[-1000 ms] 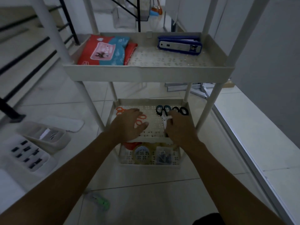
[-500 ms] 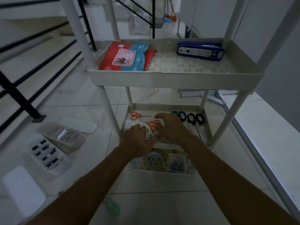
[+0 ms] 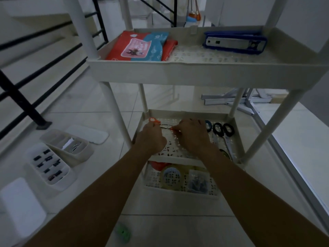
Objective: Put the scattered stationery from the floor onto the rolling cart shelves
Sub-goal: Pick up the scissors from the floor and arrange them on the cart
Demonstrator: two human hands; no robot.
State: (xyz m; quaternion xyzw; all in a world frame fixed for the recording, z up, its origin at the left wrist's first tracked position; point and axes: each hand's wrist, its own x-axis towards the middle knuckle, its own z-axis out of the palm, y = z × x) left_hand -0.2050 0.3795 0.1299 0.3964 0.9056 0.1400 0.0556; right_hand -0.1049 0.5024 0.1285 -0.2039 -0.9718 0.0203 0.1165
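White plastic lid (image 3: 21,202) lies flat on the tiled floor at your far left. Beside it are a white compartment tray of black clips (image 3: 48,164) and a white divided organiser box (image 3: 69,145). A small green object (image 3: 122,232) lies on the floor between your forearms, too blurred to name.

On the white rolling cart (image 3: 178,72), the top shelf holds a red and blue soft packet (image 3: 140,46) at its left and a blue and silver hole punch (image 3: 235,41) at its right.

Your left hand (image 3: 151,138) is over the middle shelf (image 3: 174,158), fingers curled just beside the orange-handled scissors (image 3: 154,120), whose blade points right. I cannot tell whether you grip them. Your right hand (image 3: 192,134) sits next to it, thumb and fingers pinching the orange handle of a second orange pair (image 3: 173,129).

Further right, blue-handled scissors (image 3: 210,125) and black-handled scissors (image 3: 223,133) lie flat side by side on that shelf.

Below, the bottom shelf (image 3: 178,190) carries a clear tape roll (image 3: 170,175) and a clear box of dark clips (image 3: 197,180).
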